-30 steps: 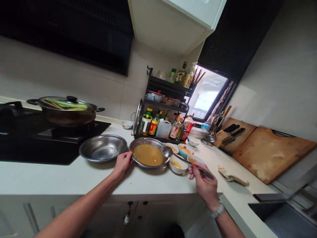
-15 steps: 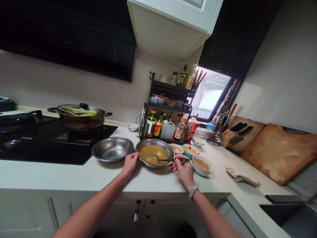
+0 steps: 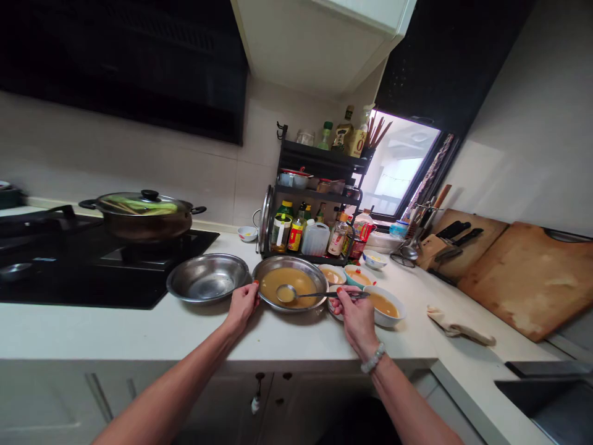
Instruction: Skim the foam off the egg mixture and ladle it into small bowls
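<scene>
- While pinching the near-left rim of the steel soup bowl, keeps the left hand low on the white desk, fingers pressed together over the edge.
- Holds the ladle in the right hand, fingers pinching the far end of the thin handle.
- Has the ladle's cup sunk in the yellow soup near the front of the steel soup bowl, handle lying almost level and crossing the right rim.
- Wears a beaded bracelet on the right wrist.
- Stands the steel soup bowl at the middle of the desk, just right of an empty steel bowl, rims close together; cannot tell whether touching.
- Shows a white bowl filled with the same soup just right of the right hand.
- Shows two smaller bowls behind it, a pale bowl and a teal bowl, both with something yellow inside.
- Places a bottle rack behind the bowls, against the tiled wall.
- Leaves a lidded pot on the black stove at the left.
- Lays a crumpled cloth near the right desk corner, with a wooden cutting board and a knife block leaning beyond it.
</scene>
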`<action>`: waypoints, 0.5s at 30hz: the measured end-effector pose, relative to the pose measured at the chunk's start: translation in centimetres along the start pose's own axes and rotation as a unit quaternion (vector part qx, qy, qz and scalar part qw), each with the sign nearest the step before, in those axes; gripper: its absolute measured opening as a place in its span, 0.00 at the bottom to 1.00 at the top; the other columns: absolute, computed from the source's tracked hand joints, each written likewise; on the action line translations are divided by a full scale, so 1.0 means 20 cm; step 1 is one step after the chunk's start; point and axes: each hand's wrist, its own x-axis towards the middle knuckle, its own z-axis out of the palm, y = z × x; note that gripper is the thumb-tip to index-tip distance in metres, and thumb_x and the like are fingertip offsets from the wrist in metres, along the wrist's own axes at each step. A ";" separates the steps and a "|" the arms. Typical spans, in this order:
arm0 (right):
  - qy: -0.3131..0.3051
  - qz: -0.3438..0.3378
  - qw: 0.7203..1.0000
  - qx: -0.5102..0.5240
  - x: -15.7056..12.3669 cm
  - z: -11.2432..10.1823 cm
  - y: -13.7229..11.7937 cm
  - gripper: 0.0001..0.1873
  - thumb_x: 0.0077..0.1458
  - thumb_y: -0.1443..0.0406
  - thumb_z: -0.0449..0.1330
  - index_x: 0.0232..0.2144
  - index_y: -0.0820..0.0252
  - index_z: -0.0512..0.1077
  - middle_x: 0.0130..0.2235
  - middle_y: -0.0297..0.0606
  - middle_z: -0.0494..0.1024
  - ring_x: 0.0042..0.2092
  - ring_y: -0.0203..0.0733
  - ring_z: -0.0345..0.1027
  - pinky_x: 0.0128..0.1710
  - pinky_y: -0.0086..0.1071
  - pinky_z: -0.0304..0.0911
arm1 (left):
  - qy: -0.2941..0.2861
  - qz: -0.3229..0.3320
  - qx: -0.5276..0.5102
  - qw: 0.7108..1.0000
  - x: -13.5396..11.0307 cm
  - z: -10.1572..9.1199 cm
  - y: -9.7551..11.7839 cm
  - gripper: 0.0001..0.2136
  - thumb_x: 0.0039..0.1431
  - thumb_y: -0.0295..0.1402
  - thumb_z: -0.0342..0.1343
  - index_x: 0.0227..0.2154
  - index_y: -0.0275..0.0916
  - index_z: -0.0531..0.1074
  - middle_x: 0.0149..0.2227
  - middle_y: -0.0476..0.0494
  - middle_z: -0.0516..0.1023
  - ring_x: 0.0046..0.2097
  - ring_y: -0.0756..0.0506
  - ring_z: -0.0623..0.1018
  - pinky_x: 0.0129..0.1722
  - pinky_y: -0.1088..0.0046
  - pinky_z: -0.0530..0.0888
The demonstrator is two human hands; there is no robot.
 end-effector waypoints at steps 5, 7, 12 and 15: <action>0.000 -0.005 1.000 0.000 0.01 -0.02 -0.03 0.20 0.37 0.55 0.71 0.27 0.61 0.70 0.17 0.32 0.73 0.18 0.34 0.66 0.15 0.24 0.61 | 0.005 -0.011 -0.010 1.000 0.00 0.00 -0.01 0.20 0.49 0.51 0.51 0.14 0.41 0.60 0.11 0.56 0.59 0.14 0.55 0.55 0.15 0.78 0.51; 0.001 -0.010 1.000 -0.002 0.02 -0.03 -0.04 0.21 0.37 0.55 0.71 0.27 0.62 0.70 0.17 0.32 0.73 0.17 0.33 0.65 0.14 0.24 0.60 | 0.007 -0.009 -0.011 1.000 0.00 0.00 -0.01 0.20 0.49 0.51 0.51 0.14 0.41 0.60 0.11 0.56 0.59 0.14 0.55 0.55 0.15 0.78 0.51; 0.011 -0.015 1.000 -0.005 0.03 -0.07 -0.07 0.21 0.36 0.54 0.72 0.28 0.61 0.70 0.17 0.32 0.73 0.18 0.35 0.65 0.15 0.25 0.61 | 0.006 -0.011 -0.006 1.000 -0.02 0.00 0.01 0.20 0.49 0.50 0.51 0.14 0.41 0.60 0.11 0.55 0.59 0.14 0.55 0.56 0.14 0.78 0.51; 0.015 -0.014 1.000 -0.006 0.03 -0.11 -0.09 0.21 0.36 0.55 0.72 0.28 0.61 0.71 0.18 0.32 0.73 0.18 0.35 0.65 0.15 0.25 0.60 | 0.007 -0.007 -0.004 1.000 -0.02 0.00 0.02 0.20 0.50 0.50 0.51 0.14 0.41 0.59 0.11 0.55 0.59 0.15 0.55 0.56 0.15 0.78 0.51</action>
